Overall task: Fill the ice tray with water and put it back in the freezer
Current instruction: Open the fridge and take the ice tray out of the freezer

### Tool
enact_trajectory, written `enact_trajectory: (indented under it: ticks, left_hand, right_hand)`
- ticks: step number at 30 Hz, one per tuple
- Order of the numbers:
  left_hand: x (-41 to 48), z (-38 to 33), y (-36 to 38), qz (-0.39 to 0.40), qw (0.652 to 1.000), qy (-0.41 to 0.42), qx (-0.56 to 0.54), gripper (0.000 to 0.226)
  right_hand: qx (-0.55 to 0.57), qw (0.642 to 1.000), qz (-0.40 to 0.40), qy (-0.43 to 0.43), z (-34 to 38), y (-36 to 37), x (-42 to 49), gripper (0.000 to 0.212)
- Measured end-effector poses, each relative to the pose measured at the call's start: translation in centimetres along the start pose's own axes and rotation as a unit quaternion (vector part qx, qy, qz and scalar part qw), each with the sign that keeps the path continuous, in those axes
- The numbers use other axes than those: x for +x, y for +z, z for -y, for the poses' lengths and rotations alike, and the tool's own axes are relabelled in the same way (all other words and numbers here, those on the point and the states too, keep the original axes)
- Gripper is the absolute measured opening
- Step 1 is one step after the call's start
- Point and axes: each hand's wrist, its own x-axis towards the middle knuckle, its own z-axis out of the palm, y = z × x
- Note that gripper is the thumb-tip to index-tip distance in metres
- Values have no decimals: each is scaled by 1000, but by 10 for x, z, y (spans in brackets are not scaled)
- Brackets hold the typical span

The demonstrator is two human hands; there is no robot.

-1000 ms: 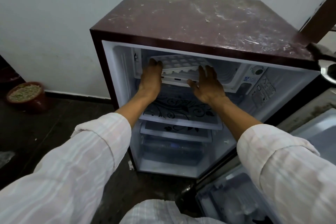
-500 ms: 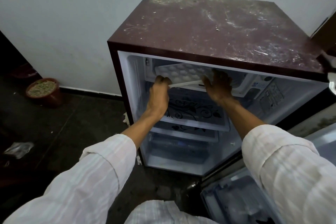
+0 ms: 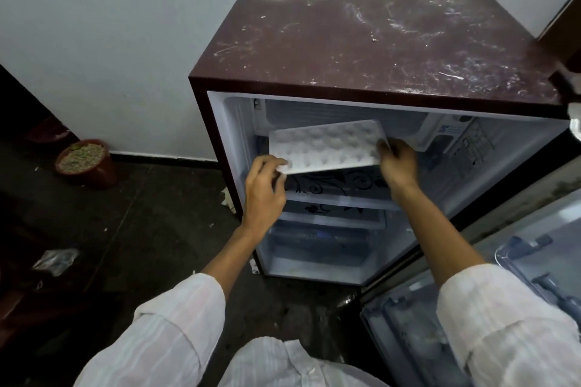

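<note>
A white ice tray (image 3: 327, 147) with several round cells is out in front of the freezer compartment (image 3: 342, 118) at the top of the small maroon fridge (image 3: 371, 41). It is tilted, its cells facing me. My left hand (image 3: 264, 195) grips its lower left corner. My right hand (image 3: 397, 163) grips its right edge. Whether the cells hold water I cannot tell.
The fridge door (image 3: 490, 302) stands open at the lower right. Glass shelves with a black floral print (image 3: 333, 185) lie below the tray. A clay pot (image 3: 85, 162) and a plastic scrap (image 3: 55, 261) are on the dark floor at the left.
The ice tray has come out of the freezer compartment toward me and now tilts downward in both hands. My view has shifted left.
</note>
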Motion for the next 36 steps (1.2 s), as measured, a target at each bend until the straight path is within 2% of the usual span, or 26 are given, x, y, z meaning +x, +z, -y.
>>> enact_trajectory:
  ticks: [5,8,11,22,27,32,36]
  left_hand:
    - [-23,-5,-9,-9,981,-151,-118,45]
    - [-22,-7,-13,-22,945,-272,-182,44]
    - [-17,-7,-20,3,917,-335,-215,39]
    - [-7,-9,-23,219,869,-345,-278,24]
    - [-16,-19,-14,330,832,-336,-294,19]
    - [-37,-37,-2,451,796,-294,-277,13]
    - [-65,-69,6,544,753,-251,-270,17]
  right_hand:
    - [76,996,-33,38,-18,-5,-44,29]
    - [101,992,-50,56,-27,-7,-67,28]
    - [111,989,-66,72,-33,-11,-93,27]
    - [157,954,-216,139,-47,-35,-196,21]
    - [153,932,-288,158,-45,-43,-254,13]
    - [164,890,-379,192,-49,-52,-319,20]
    - [177,847,-451,217,-50,-63,-374,21]
